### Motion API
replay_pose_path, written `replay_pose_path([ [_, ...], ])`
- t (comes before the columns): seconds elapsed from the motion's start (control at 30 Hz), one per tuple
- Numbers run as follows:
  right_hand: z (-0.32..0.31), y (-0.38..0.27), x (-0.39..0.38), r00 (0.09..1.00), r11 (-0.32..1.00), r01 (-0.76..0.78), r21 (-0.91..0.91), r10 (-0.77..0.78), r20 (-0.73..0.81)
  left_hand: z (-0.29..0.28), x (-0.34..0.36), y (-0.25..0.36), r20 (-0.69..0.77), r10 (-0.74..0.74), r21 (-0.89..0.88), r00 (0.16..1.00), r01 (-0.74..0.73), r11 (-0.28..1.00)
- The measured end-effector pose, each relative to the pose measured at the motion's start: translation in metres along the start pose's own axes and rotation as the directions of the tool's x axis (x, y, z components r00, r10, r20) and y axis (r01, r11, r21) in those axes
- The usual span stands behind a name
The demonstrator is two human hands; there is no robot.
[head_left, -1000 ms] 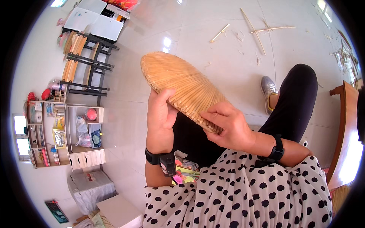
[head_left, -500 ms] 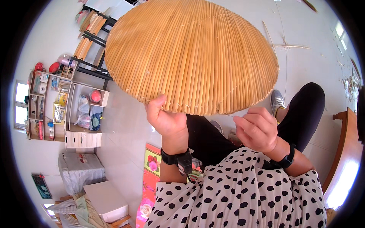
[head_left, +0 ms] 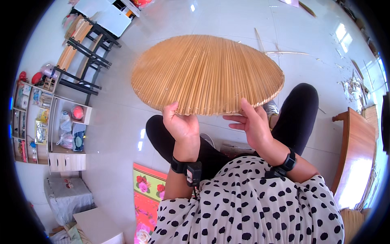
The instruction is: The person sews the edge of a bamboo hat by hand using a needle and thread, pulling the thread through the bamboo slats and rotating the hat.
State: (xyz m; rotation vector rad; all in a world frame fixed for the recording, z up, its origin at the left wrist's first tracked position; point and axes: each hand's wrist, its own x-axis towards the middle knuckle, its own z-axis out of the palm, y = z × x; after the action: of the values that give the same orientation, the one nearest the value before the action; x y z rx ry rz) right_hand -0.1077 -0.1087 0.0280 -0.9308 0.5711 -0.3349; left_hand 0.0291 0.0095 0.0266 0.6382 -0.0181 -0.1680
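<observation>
A large round mat [head_left: 207, 75] of pale-brown plant stalks, laid side by side and trimmed to an oval outline in this view, is held up before me. My left hand [head_left: 181, 127] grips its near edge left of the middle, thumb on top and the other fingers hidden underneath. Farther right along the same edge, my right hand [head_left: 258, 129] has its thumb over the rim and its fingers partly spread below. Small pale stitches dot the mat near its rim. Both wrists wear black bands, the left one carrying a small device [head_left: 193, 174].
Beneath the mat are my bent legs in black trousers [head_left: 298, 112]. Loose stalks [head_left: 286, 52] and scraps lie on the tiled floor. A wooden piece of furniture [head_left: 355, 150] stands at right, shelves [head_left: 67, 132] at left, and a flowered red mat [head_left: 146, 207] lies near my left elbow.
The mat has come lower and shows more tilted away, and the view has shifted. My right hand, earlier curled apart from the mat, now takes hold of its near edge. My left hand keeps its grip.
</observation>
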Motion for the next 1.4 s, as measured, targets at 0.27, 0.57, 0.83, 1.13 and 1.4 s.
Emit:
replay_pose_path([
  [0.27,-0.011,-0.016,0.023,0.965,0.982,0.187,0.018,-0.18,-0.189,-0.029,-0.02,-0.03,0.019,-0.467,0.109,0.884,0.463,0.88],
  [0.57,-0.056,-0.09,0.041,0.937,0.863,0.156,-0.48,-0.283,-0.206,-0.032,-0.039,0.004,0.308,-0.736,0.841,0.603,0.19,0.507],
  [0.83,-0.045,-0.108,0.056,0.955,0.709,0.039,-0.704,-0.235,-0.183,-0.006,-0.054,-0.042,0.671,-0.484,0.731,0.561,-0.397,0.554],
  [1.13,-0.022,-0.112,0.076,0.97,0.604,0.082,-0.793,-0.231,-0.076,0.005,-0.055,-0.057,0.618,-0.229,0.619,0.752,-0.286,0.732],
  [1.4,0.002,-0.114,0.09,0.981,0.518,0.124,-0.846,-0.195,0.025,0.019,-0.043,-0.085,0.507,-0.044,0.554,0.861,-0.287,0.782],
])
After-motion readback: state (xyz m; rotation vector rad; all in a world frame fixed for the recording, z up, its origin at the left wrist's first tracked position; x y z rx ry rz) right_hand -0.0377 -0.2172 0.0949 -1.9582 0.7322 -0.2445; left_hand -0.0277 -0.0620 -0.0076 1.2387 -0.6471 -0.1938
